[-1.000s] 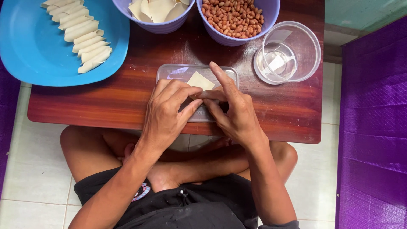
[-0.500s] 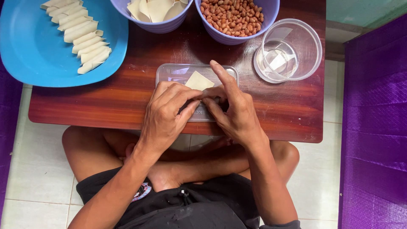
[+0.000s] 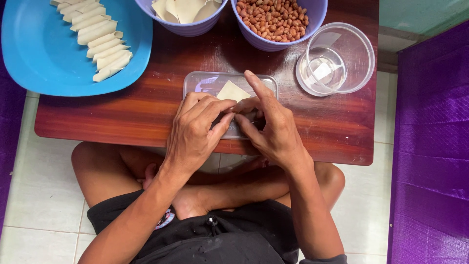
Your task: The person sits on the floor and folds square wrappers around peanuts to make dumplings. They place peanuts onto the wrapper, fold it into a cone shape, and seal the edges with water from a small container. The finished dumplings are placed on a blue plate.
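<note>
A pale square wrapper point(image 3: 231, 91) lies on a clear plastic lid point(image 3: 200, 81) on the brown wooden table point(image 3: 122, 115). Both hands work on its near edge. My left hand point(image 3: 195, 129) pinches the wrapper with curled fingers. My right hand point(image 3: 268, 127) pinches it too, with the index finger stretched out over the lid. The near half of the wrapper is hidden under the fingers.
A blue plate point(image 3: 44, 58) at the back left carries several rolled wrappers point(image 3: 100, 41). Behind the lid stand a purple bowl of flat wrappers point(image 3: 183, 12) and a purple bowl of peanuts point(image 3: 273, 19). A clear round container point(image 3: 337, 58) sits at the right. Purple cloth point(image 3: 430, 146) hangs beside the table.
Both hands stay on the wrapper. The fingers have shifted a little along its near edge.
</note>
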